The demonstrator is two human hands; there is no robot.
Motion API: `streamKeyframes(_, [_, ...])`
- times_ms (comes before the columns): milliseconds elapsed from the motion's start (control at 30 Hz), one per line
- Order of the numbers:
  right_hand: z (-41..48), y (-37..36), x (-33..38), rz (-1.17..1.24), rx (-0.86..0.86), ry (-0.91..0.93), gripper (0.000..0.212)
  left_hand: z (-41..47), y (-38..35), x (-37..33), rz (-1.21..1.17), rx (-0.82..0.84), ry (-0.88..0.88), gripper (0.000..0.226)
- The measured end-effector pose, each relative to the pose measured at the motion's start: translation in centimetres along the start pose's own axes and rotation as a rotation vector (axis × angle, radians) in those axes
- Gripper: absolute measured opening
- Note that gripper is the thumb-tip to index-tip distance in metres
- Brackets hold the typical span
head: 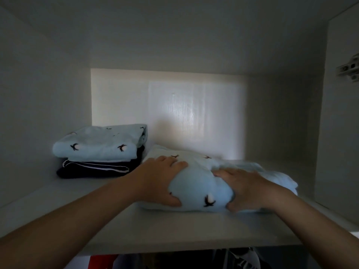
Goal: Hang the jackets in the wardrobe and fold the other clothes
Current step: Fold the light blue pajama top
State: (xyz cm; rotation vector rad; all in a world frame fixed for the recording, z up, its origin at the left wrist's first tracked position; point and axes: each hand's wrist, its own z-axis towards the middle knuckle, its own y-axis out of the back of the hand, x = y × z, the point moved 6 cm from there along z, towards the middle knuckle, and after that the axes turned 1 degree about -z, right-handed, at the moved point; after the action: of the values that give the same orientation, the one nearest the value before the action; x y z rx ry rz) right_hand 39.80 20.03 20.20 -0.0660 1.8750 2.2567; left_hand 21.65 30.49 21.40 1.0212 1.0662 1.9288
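Both hands are on the pale-blue bundle [198, 183], a folded piece w/ small dark bird motifs. The left hand [161, 181] grips its left end, fingers curved over the top, thumb at the front edge. The right hand [250, 189] does likewise on the other end, so neither is slack. The bundle sits on the shelf [116, 220] between the two hands. To do this bit well, I'd slide it back flat w/o tipping one end, keep the thumbs on the fold so the layers don't splay, and let go only once it lies square. The fabric bulging beyond the right hand looks apt to flop open. Left of the left hand's knuckles is a second blue bird-print piece [101, 144] atop a navy piece [97, 168] w/ white piping, near the bundle, apparently not touching. The shelf is plain pale board, dim. The back panel [174, 105], ahead of the fingertips, catches a light patch. A hinge [348, 68] sits up & well right of the right hand, and hanging clothes [242, 259] show under the shelf, below the forearms.
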Motion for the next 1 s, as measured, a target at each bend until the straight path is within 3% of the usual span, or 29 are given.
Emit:
streamKeyframes(200, [7.1,-2.5,-2.0,0.035,0.107,-0.031,0.102,5.2,-3.4,3.5,-0.09,0.059,0.034,0.101])
streamKeyframes(467, [17.3,-5.2,-0.3,0.077,0.073,-0.002,0.098,7.3,-8.1,11.3,0.108,0.081,0.182,0.096])
streamKeyframes(667, [21.3,-6.1,0.0,0.107,0.045,-0.011,0.097,8.8,-9.9,13.9,0.15,0.048,0.191,0.092])
streamKeyframes(867, [23.4,-7.0,-0.3,0.097,-0.039,-0.006,0.09,10.2,-11.6,15.4,0.246,0.052,0.224,0.094])
streamKeyframes(1000, [22.9,-7.1,-0.9,0.019,-0.208,-0.024,0.083,10.7,-13.0,16.1,0.256,0.062,0.301,0.095])
